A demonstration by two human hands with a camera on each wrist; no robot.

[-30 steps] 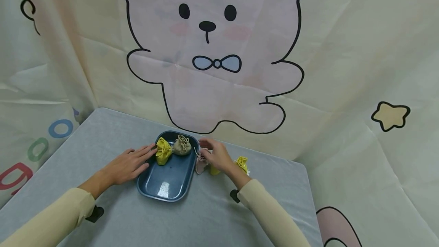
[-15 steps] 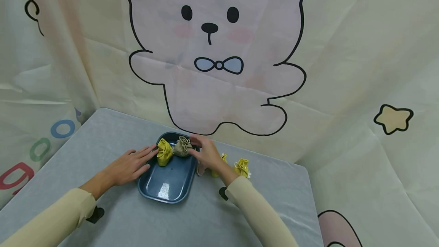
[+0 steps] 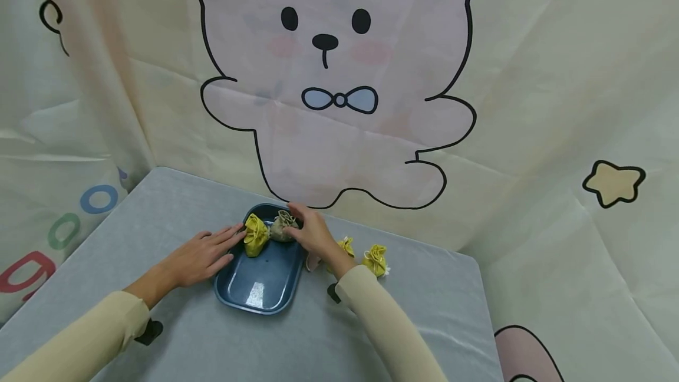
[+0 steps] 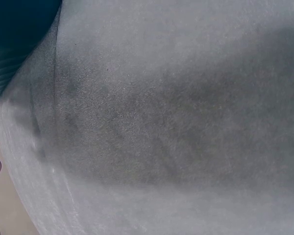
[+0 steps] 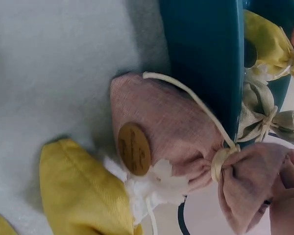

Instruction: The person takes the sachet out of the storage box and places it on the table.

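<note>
A blue tray (image 3: 260, 287) holds a yellow drawstring pouch (image 3: 256, 236) and, right of it, a grey-green drawstring pouch (image 3: 280, 230). My left hand (image 3: 204, 257) lies with straight fingers over the tray's left rim, fingertips right at the yellow pouch. Above the tray's right rim, my right hand (image 3: 315, 234) has its thumb and fingers spread about the grey-green pouch, overlapping it. A pink drawstring pouch (image 5: 161, 112) with a round brown tag leans against the tray's outer wall, close under my right hand and largely hidden by it in the head view.
Two more yellow pouches, one behind my right wrist (image 3: 346, 245) and one farther right (image 3: 376, 259), sit on the grey cloth-covered table (image 3: 265, 346). A curtain printed with a bear (image 3: 339, 152) hangs behind the table.
My right hand has moved left from over the pink pouch to the grey-green pouch in the tray, uncovering the yellow pouches on the right. My left hand has stayed at the tray.
</note>
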